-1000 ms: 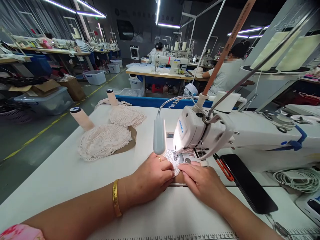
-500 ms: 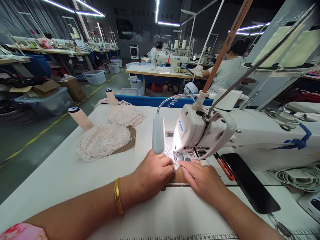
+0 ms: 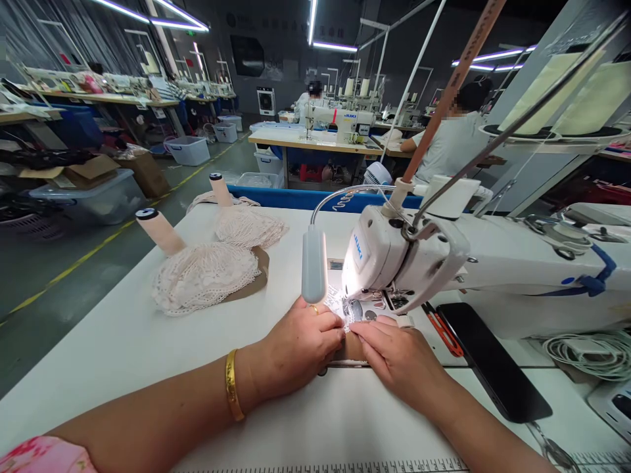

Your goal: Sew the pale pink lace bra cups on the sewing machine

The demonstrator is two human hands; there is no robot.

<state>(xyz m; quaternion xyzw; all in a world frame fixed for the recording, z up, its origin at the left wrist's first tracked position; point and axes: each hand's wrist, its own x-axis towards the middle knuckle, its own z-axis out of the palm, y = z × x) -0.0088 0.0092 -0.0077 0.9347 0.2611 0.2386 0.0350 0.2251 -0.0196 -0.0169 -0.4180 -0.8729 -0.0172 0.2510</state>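
A strip of white lace (image 3: 335, 297) lies brightly lit under the needle area of the white sewing machine (image 3: 377, 253). My left hand (image 3: 306, 338) is closed, its bent fingers pinching the lace edge just left of the presser foot. From the other side, my right hand (image 3: 397, 348) has its fingers drawn together, with the index fingertip pressed on the same lace edge. Between the hands a piece of brown fabric (image 3: 351, 348) shows. The fingertips of both hands nearly meet, and part of the lace is hidden beneath them.
Lace cups (image 3: 204, 279) and peach thread cones (image 3: 160, 231) stand at the table's left. A grey lamp (image 3: 314, 266) hangs above my left hand. Orange-handled snips (image 3: 446, 335) and a black phone (image 3: 493, 361) lie right. A ruler strip (image 3: 345, 468) runs along the front. Co-workers sit beyond.
My right fingertips have shifted slightly down and left along the lace edge. The left hand keeps its hold, almost unmoved.
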